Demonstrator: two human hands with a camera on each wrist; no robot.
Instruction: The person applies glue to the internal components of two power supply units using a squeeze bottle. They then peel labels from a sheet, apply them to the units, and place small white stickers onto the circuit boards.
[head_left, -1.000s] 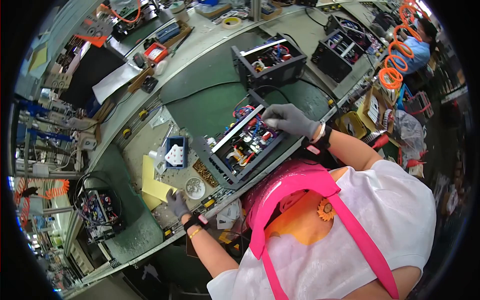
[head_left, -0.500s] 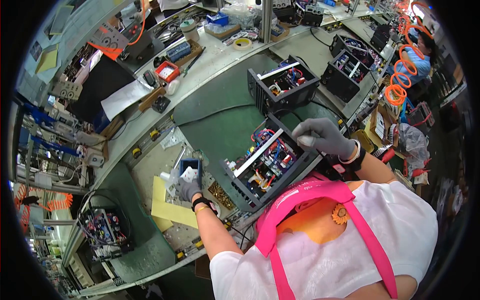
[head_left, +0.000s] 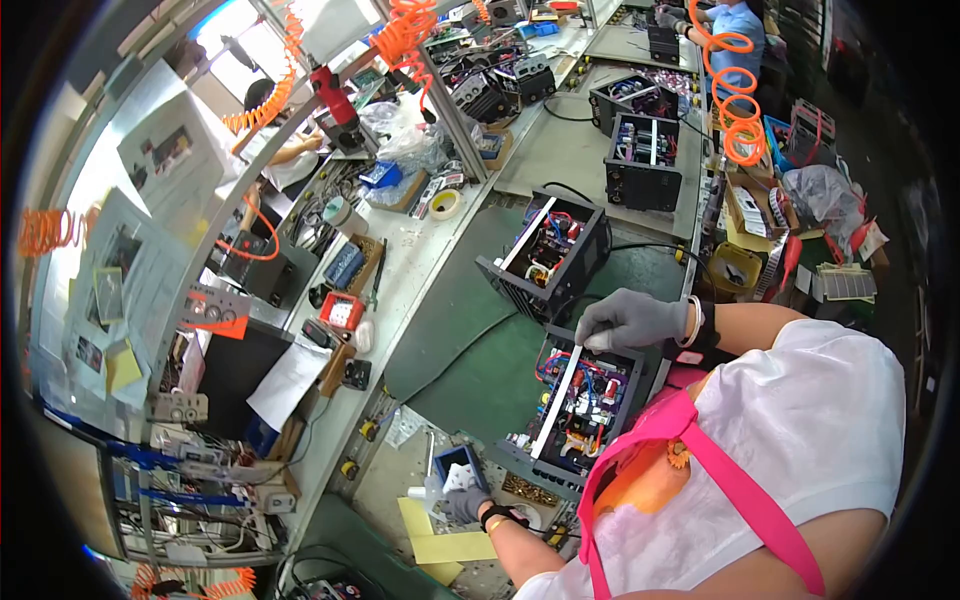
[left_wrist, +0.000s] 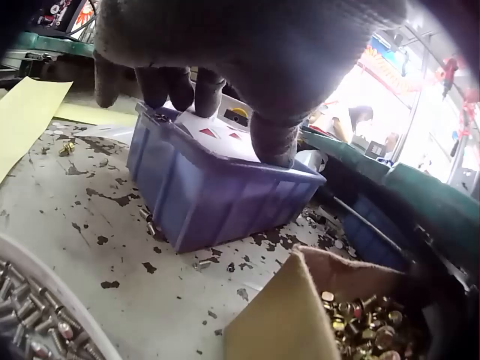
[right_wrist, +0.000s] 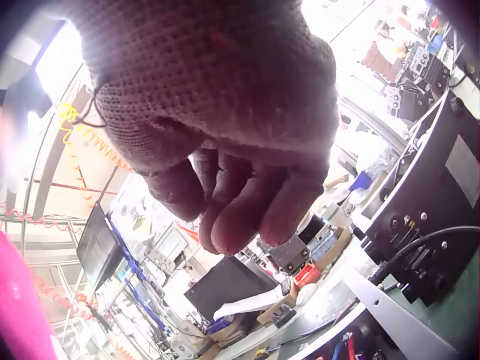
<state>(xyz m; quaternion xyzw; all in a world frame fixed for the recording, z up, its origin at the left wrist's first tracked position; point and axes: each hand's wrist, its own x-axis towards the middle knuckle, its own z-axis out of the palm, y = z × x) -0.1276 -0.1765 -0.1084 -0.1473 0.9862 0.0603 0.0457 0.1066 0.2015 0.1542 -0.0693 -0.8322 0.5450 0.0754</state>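
Observation:
My left hand [head_left: 465,504], in a grey glove, reaches into a small blue bin [left_wrist: 225,195]. Its fingertips touch white labels [left_wrist: 214,135] printed with red triangles, and the thumb lies apart at the bin's other side. The right hand [head_left: 635,322], also gloved, hovers over the back corner of an open black machine chassis [head_left: 612,440]. In the right wrist view its fingers [right_wrist: 236,221] hang loosely curled with nothing seen in them. Wires and circuit parts fill the chassis, and a pale metal bar [head_left: 558,400] runs across its top.
A cardboard box of brass-coloured screws [left_wrist: 367,322] and a white bowl of silver screws [left_wrist: 37,315] stand near the bin. Yellow paper [head_left: 450,547] lies beside it. Behind the chassis sits a second open machine [head_left: 550,255]. Orange coiled hoses [head_left: 735,90] hang overhead.
My left hand has gone from beside the white bowl to the blue bin, its fingers now among the labels. The right hand stays over the chassis corner. The head view has swung round.

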